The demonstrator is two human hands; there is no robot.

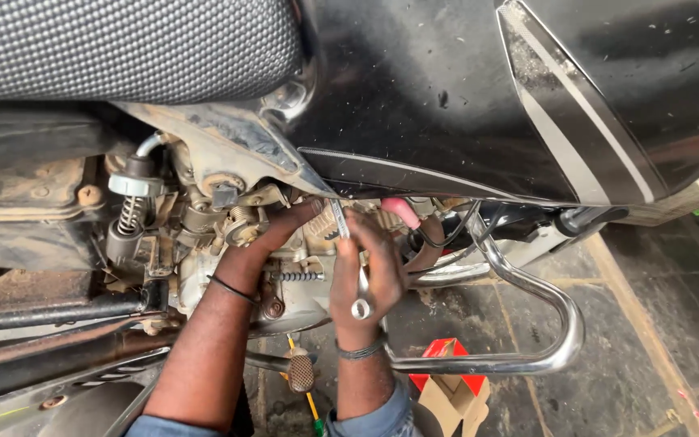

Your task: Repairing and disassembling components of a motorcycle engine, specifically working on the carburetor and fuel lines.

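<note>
The person is leaning over a black motorcycle with a glossy fuel tank (479, 97) striped in grey and a dimpled dark seat (123, 44), and is working both hands into the grimy engine block (204, 267) just under the tank's lower edge.

The right hand (363, 271) is wrapping its fingers closed around a slim silver metal combination spanner (353, 263); the ring end is showing at the heel of the palm, and the open end is pointing up to the engine top just below the tank edge. Whether the open end is actually seated on a fastener cannot be told, as the fingers are covering it.

The left hand (264, 239) is reaching in beside it, fingers extended and pressing against the cylinder area; it seems to be bracing rather than gripping, though its fingertips are hidden behind engine parts, so what they are touching is unclear.

A curved chrome crash guard tube (527, 324) is looping just right of the hands, and a red and brown cardboard carton (446, 380) is lying on the dark floor beneath it.

The likely risk: if the spanner is sitting shallow, it could be slipping off under force, driving the knuckles into the fins or the tank edge and rounding the fastener. The cramped gap is making a square seat hard.
</note>
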